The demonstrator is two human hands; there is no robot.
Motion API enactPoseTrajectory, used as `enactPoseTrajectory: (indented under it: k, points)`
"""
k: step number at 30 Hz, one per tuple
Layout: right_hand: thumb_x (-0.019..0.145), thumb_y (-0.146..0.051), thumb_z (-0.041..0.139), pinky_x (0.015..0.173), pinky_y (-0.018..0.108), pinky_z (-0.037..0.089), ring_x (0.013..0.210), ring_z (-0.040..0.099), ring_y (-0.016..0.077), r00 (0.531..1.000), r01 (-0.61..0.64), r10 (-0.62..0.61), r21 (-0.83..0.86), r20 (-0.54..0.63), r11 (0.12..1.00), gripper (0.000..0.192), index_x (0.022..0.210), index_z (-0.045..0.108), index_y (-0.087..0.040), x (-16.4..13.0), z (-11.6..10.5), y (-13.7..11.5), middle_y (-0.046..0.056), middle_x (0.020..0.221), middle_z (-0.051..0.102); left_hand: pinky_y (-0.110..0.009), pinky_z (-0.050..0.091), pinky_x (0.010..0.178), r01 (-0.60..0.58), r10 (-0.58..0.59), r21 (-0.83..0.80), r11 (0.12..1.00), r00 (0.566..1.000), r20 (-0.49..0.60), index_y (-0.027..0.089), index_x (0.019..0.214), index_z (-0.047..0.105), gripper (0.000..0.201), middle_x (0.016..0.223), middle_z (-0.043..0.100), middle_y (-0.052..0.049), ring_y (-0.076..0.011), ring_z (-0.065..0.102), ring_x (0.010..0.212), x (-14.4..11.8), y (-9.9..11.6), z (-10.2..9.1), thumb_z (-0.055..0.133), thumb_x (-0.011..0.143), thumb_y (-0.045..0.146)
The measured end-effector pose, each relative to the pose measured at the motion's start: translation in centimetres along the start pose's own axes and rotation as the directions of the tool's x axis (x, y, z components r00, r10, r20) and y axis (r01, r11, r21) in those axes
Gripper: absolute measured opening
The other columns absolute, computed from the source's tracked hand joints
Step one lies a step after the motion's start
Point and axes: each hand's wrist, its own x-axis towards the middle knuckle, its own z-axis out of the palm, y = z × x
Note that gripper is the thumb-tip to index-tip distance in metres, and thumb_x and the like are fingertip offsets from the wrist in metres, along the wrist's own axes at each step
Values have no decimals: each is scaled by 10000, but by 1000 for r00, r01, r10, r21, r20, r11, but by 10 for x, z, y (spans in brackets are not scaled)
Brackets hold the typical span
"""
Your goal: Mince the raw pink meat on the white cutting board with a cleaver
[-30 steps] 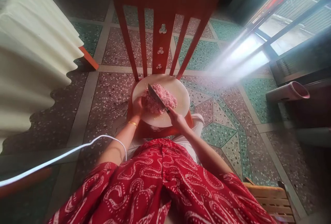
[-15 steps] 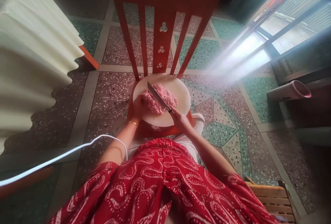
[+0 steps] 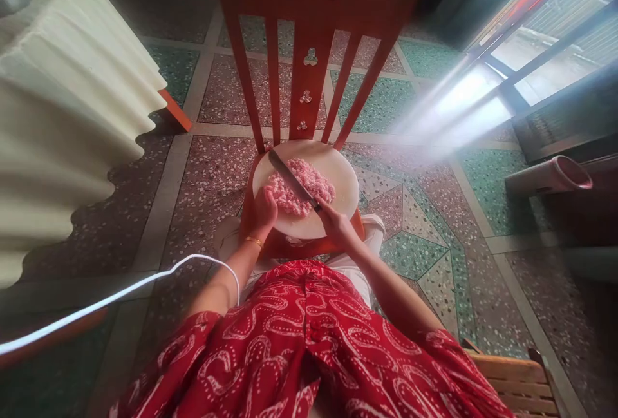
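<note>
A round white cutting board (image 3: 338, 212) lies on the seat of a red chair. Pink minced meat (image 3: 311, 180) is heaped in the middle of it. My right hand (image 3: 335, 221) is closed round the dark handle of a knife (image 3: 290, 176), whose blade slants up and left over the mince. At the board's left rim, my left hand (image 3: 265, 212), with a thin gold bracelet at the wrist, rests against the mince's left edge. Its fingers look extended and hold nothing that I can see; some are hard to make out.
The red slatted chair back (image 3: 304, 76) rises behind the board. A pale cloth with a wavy edge (image 3: 96, 83) hangs at left. A white cable (image 3: 159, 273) crosses my left forearm. A cylindrical bin (image 3: 541, 176) lies at right, and a wooden slatted seat (image 3: 516, 370) is at lower right.
My left hand has shifted from the board's shaded left edge and now shows more fully beside the mince. The knife stays over the meat, nearly unmoved. The whole view has shifted slightly.
</note>
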Motion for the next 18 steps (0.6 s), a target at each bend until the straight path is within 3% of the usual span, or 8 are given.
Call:
enactPoseTrajectory:
  k: [3, 5, 7, 9, 11, 12, 15, 18]
  points:
    - [964, -326, 394, 885, 299, 527, 1009, 673, 191, 972, 157, -141, 78, -187, 984, 475, 1431, 437, -249, -1, -16, -15, 45, 1171, 685, -346, 482, 825, 27, -26, 13, 1000, 998, -56, 173, 981, 516, 230, 958, 633, -124, -208, 615, 886, 1, 4, 4, 316, 915, 266]
    - [962, -312, 378, 931, 308, 507, 1071, 647, 192, 954, 181, -154, 84, -257, 980, 501, 1453, 399, -216, 2, -9, -12, 65, 1250, 642, -345, 480, 836, 27, -26, 9, 1000, 998, -65, 170, 989, 516, 239, 975, 634, -127, -204, 616, 890, 3, 4, 6, 311, 919, 270]
    - [947, -289, 400, 917, 325, 515, 1055, 656, 208, 975, 107, -93, 63, -203, 992, 507, 1444, 414, -191, 5, 9, 3, 85, 1233, 653, -350, 482, 843, 22, -21, 10, 1000, 998, -59, 165, 998, 519, 241, 985, 634, -131, -208, 617, 901, 6, 2, 6, 315, 914, 262]
    - [926, -274, 443, 860, 345, 539, 987, 683, 230, 998, -33, 33, 16, -58, 999, 490, 1409, 468, -196, 8, 23, 18, 90, 1135, 702, -359, 484, 849, 16, -15, 23, 1000, 999, -48, 162, 999, 526, 230, 982, 636, -134, -219, 618, 919, 8, -1, 5, 337, 897, 242]
    - [918, -286, 472, 829, 348, 547, 963, 690, 241, 992, -122, 122, -5, 36, 993, 455, 1363, 528, -208, 9, 23, 25, 84, 1065, 727, -360, 488, 846, 12, -11, 35, 999, 999, -32, 164, 997, 535, 218, 972, 640, -131, -227, 622, 932, 9, -4, 5, 363, 882, 232]
    - [921, -298, 473, 838, 342, 544, 980, 684, 239, 993, -117, 117, 13, 28, 993, 440, 1344, 549, -209, 8, 17, 23, 81, 1063, 728, -358, 490, 842, 13, -12, 42, 999, 999, -32, 166, 996, 539, 217, 967, 641, -130, -227, 625, 931, 10, -5, 5, 367, 881, 232]
    - [935, -329, 443, 898, 323, 525, 1045, 656, 207, 989, 52, -38, 95, -142, 994, 447, 1358, 533, -214, 4, -16, 4, 63, 1141, 698, -348, 493, 833, 3, 0, 60, 998, 999, -51, 167, 991, 545, 229, 966, 644, -131, -219, 630, 918, 11, -6, 7, 352, 896, 246]
    - [947, -320, 407, 932, 330, 516, 1077, 638, 191, 933, 161, -126, 76, -338, 984, 506, 1443, 411, -220, 4, -32, -7, 70, 1249, 640, -347, 487, 841, -19, 24, 78, 997, 998, -61, 159, 994, 541, 239, 986, 646, -144, -217, 630, 919, 11, -7, 10, 342, 902, 253]
